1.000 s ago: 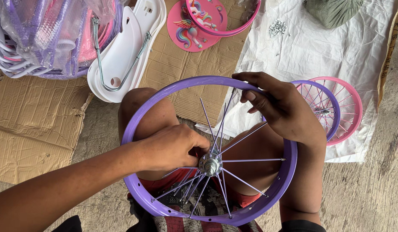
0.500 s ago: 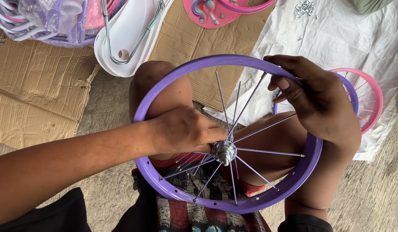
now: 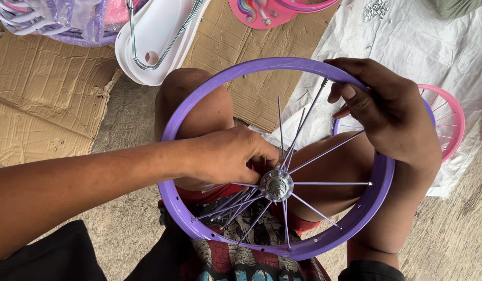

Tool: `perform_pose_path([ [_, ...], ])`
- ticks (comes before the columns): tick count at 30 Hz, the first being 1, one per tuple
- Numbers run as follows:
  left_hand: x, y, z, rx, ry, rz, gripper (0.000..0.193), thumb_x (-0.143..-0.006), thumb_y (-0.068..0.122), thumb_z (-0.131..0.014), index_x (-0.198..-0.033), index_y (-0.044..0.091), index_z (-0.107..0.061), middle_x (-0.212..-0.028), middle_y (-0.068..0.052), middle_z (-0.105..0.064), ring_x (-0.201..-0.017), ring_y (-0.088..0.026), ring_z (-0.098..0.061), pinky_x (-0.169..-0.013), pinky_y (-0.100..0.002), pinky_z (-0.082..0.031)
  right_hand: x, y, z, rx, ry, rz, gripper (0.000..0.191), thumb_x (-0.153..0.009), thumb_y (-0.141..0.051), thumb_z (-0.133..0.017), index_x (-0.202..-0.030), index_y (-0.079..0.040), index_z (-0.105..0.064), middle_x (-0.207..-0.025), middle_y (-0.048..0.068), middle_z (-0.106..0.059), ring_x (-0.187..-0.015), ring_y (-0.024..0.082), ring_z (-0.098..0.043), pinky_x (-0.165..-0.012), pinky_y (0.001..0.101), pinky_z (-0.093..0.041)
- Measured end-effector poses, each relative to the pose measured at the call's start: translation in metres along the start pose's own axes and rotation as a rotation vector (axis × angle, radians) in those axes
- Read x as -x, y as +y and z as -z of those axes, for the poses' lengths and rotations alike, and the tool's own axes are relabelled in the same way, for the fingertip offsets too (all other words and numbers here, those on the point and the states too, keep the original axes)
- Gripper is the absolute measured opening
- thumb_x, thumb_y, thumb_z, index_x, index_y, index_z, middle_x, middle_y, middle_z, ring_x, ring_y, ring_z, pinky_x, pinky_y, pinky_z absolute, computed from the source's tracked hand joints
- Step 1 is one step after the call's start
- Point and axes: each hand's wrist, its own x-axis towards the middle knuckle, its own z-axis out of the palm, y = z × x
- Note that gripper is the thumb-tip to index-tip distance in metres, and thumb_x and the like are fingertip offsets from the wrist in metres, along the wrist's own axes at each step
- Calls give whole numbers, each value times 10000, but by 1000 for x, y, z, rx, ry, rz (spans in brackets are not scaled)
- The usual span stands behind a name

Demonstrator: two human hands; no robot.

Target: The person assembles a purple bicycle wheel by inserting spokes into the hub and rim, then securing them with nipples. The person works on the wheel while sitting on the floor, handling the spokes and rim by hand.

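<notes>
Midway through lacing: our left hand (image 3: 228, 158) pinches spokes (image 3: 303, 127) at the hub (image 3: 276, 184), right hand (image 3: 387, 106) grips the purple rim (image 3: 199, 104) mid-frame on our knees. Next spoke needs seating.

- wheel rim (image 3: 210, 99): purple; spokes (image 3: 329, 152) and hub (image 3: 276, 184) silver
- second wheel (image 3: 452, 122), right edge: pink
- sheet (image 3: 433, 47), upper right: white
- cardboard (image 3: 48, 99), left: brown
- tray (image 3: 147, 36), top: white
- shorts (image 3: 236, 260), bottom: red brick print
</notes>
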Motion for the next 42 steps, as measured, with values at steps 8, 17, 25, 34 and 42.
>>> perform_pose_path([
  [8,19,-5,-6,-74,166,-207,189,-831,4,-762,-1009,34,-707,-882,-99,-772,-833,-218,-757,-720,-349,-590,2,0,-4,-5,15,2,367,-1118,-153,-569,-1415,63,-588,-1109,86,-677,-1011,127,-673,-827,273,-615],
  [17,20,-11,-17,-77,202,-70,205,-808,59,-755,-1012,61,-741,-891,-70,-777,-803,-196,-773,-737,-346,-601,2,1,-1,-14,-11,28,370,-1134,-166,-565,-1425,62,-580,-1088,92,-678,-1022,126,-677,-866,275,-613],
  [25,17,-11,-12,180,19,158,336,-927,73,-584,-1263,62,-578,-1137,-116,-734,-1076,-237,-715,-946,-385,-545,3,-5,-2,51,37,-13,354,-1111,-165,-572,-1382,61,-598,-988,88,-682,-910,120,-672,-816,256,-585],
  [34,23,-20,-17,176,15,188,443,-920,195,-625,-1314,52,-482,-1274,-165,-675,-1237,-260,-654,-1039,-398,-495,0,-9,-5,46,37,1,343,-1096,-153,-556,-1354,72,-587,-1013,92,-676,-938,124,-667,-831,267,-587],
  [42,16,-15,-17,134,55,305,270,-1008,181,-484,-1235,52,-550,-1130,-152,-725,-1080,-268,-713,-952,-415,-526,3,-6,-4,31,47,-11,350,-1099,-162,-553,-1359,70,-586,-1016,88,-677,-943,123,-668,-834,263,-589],
])
